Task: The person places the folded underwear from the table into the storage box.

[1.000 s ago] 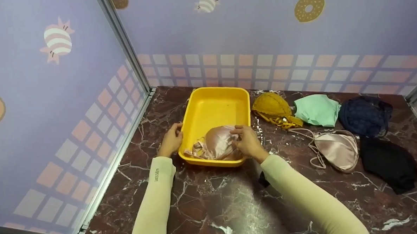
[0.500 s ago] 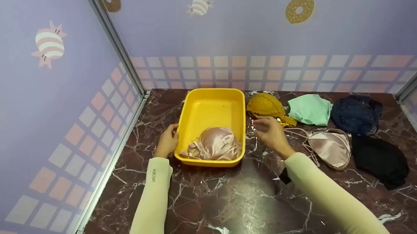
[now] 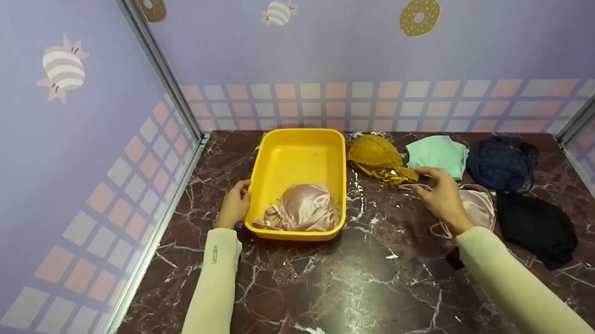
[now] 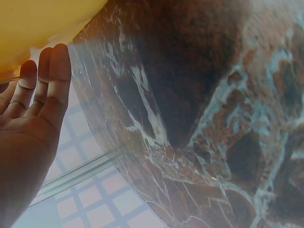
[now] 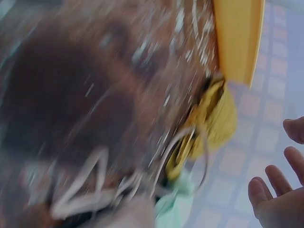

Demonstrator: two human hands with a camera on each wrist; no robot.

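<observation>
A yellow plastic tub (image 3: 297, 159) holds a crumpled pink satin bra (image 3: 304, 209) at its near end. My left hand (image 3: 234, 205) is at the tub's left rim; in the left wrist view its fingers (image 4: 56, 90) are fairly straight against the outer wall. My right hand (image 3: 442, 196) reaches over a second pink satin bra (image 3: 480, 206) to the right of the tub, hiding part of it. The right wrist view shows its fingers (image 5: 280, 183) spread and loosely bent, with nothing between them. Thin straps (image 5: 97, 183) of this bra appear below the hand, blurred.
A mustard bra (image 3: 375, 153) lies against the tub's right side. Beyond it are a mint green garment (image 3: 437, 156), a navy bra (image 3: 503, 163) and a black garment (image 3: 536, 227). Patterned walls (image 3: 292, 52) close off the back and sides of the marble tabletop (image 3: 363, 289).
My right hand has left the pink bra in the tub and moved right, over to the second pink bra. My left hand has stayed at the tub's rim.
</observation>
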